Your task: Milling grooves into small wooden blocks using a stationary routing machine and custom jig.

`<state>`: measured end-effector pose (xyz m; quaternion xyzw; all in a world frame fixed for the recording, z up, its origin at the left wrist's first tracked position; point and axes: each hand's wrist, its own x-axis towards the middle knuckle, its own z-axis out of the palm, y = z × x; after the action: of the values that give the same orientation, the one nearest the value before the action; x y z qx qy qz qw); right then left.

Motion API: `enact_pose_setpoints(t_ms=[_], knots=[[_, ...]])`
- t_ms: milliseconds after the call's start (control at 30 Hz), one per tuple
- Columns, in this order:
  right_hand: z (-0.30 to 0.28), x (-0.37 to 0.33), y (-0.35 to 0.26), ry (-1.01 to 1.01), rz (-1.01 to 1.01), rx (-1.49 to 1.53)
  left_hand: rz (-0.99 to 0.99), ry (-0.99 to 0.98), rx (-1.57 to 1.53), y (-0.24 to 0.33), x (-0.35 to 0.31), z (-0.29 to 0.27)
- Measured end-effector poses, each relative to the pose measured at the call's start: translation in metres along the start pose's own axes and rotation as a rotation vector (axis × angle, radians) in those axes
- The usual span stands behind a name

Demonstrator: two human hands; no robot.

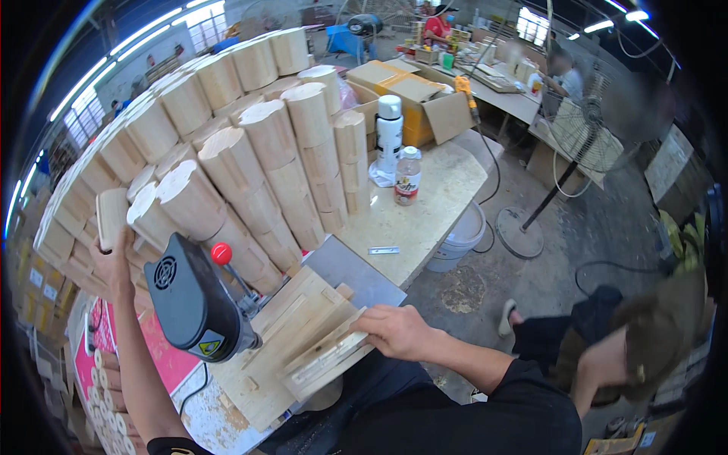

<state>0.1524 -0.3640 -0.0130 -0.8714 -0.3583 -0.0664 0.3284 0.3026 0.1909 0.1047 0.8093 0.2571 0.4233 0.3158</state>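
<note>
My left hand [115, 262] is raised at the left side of a high stack of pale wooden blocks [235, 163]. Its fingers are closed round a rounded wooden block [113, 214] at the stack's edge. In front of me, my right hand [396, 331] grips the upper edge of a wooden jig [326, 356], fingers bent over its rim. The jig lies tilted on a wooden base board [254, 383]. Between my arms stands a bench drill [193, 296] with a dark housing and a red-knobbed lever [221, 253]. The drill's lower end is partly hidden by its housing.
A spray can [389, 133], a plastic bottle [408, 176] and a small metal piece [384, 250] are on the bench. Behind them sit cardboard boxes [406, 87]. A bucket [457, 235], a floor fan [580, 136] and a person [599, 349] are at the right.
</note>
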Motion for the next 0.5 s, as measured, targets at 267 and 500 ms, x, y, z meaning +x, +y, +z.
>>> enact_pose_setpoints(t_ms=[267, 500], knots=[[0.016, 0.036, 0.025, 0.023, 0.089, 0.175, -0.443, -0.460, -0.890, -0.039, -0.180, -0.137], [0.024, 0.071, 0.015, -0.104, 0.098, 0.269, -0.682, -0.173, -0.728, -0.052, -0.307, -0.206]])
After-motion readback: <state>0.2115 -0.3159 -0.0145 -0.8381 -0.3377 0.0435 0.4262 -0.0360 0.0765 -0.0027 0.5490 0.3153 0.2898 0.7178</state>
